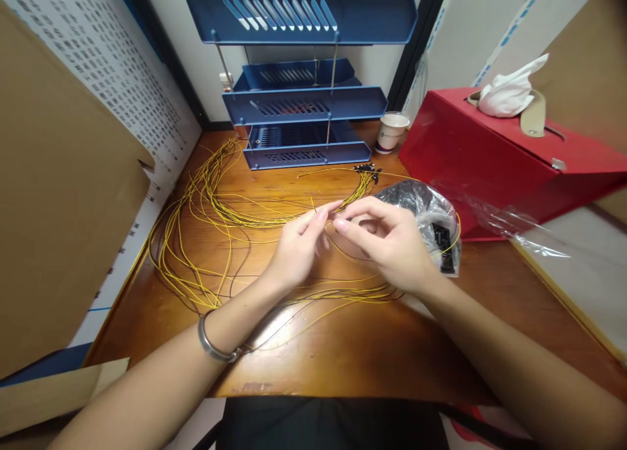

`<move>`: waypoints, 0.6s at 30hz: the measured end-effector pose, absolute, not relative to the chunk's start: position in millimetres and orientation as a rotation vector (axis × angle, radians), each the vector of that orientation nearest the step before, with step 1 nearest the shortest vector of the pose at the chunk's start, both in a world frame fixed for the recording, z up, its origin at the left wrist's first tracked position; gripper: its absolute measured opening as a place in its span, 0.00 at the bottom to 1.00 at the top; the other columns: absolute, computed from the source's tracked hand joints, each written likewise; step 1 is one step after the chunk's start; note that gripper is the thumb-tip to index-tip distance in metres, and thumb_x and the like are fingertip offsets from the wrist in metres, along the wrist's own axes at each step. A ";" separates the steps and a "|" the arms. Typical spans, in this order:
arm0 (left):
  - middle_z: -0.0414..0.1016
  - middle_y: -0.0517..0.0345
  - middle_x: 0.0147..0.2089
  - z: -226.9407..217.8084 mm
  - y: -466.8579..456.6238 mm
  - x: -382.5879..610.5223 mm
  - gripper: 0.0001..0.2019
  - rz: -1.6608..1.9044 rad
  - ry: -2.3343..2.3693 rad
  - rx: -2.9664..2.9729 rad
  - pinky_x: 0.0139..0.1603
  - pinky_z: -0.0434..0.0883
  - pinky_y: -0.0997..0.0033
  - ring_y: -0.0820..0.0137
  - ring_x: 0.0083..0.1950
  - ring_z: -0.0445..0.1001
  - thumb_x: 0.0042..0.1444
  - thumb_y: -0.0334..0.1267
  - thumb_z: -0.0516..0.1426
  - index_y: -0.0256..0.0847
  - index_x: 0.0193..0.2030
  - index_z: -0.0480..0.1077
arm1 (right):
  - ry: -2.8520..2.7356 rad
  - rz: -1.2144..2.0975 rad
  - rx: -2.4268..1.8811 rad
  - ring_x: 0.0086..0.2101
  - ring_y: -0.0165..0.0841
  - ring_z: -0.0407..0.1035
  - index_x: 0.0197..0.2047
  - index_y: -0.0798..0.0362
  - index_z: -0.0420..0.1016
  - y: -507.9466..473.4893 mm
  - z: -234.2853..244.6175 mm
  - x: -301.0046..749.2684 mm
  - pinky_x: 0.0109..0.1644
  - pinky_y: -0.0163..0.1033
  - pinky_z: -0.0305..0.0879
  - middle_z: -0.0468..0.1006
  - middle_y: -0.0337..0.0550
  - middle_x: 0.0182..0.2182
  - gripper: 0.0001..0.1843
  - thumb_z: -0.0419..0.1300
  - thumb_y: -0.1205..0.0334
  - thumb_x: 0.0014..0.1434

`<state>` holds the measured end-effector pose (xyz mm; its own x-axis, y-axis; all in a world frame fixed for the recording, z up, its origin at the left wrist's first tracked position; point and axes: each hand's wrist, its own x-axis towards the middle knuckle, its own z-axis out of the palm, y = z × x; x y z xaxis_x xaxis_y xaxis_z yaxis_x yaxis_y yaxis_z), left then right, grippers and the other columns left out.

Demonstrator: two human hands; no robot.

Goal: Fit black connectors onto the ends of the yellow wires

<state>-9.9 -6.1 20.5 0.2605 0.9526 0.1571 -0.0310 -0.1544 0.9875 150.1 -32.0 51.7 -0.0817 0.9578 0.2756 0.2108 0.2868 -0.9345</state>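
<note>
Blue stacked trays (304, 104) against the wall, paper cup (392, 132) beside them, red box (494, 156) with a tissue (509, 91).

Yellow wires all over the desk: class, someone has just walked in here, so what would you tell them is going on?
A person sits at a wooden desk and pinches one thin yellow wire between the fingertips of both hands. The left hand and right hand meet at the middle of the desk. A loose bundle of yellow wires loops to the left. A clear plastic bag of small dark parts lies by the right hand. Blue trays, a paper cup and a red box stand behind.
</note>
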 end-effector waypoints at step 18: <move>0.83 0.50 0.48 23.8 -1.2 -19.0 0.13 1.218 0.991 1.437 0.30 0.67 0.76 0.73 0.35 0.73 0.58 0.43 0.64 0.39 0.46 0.81 | -1.660 0.926 -1.309 0.20 0.25 0.52 0.33 0.56 0.81 -51.0 33.3 151.2 0.25 0.35 0.48 0.67 0.34 0.20 0.10 0.63 0.57 0.57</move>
<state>-19.0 -1.2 23.8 0.1678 0.9662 0.1955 -0.0044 -0.1976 0.9803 151.2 -51.0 33.3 -0.1343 0.9792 0.1523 0.3851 0.1932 -0.9024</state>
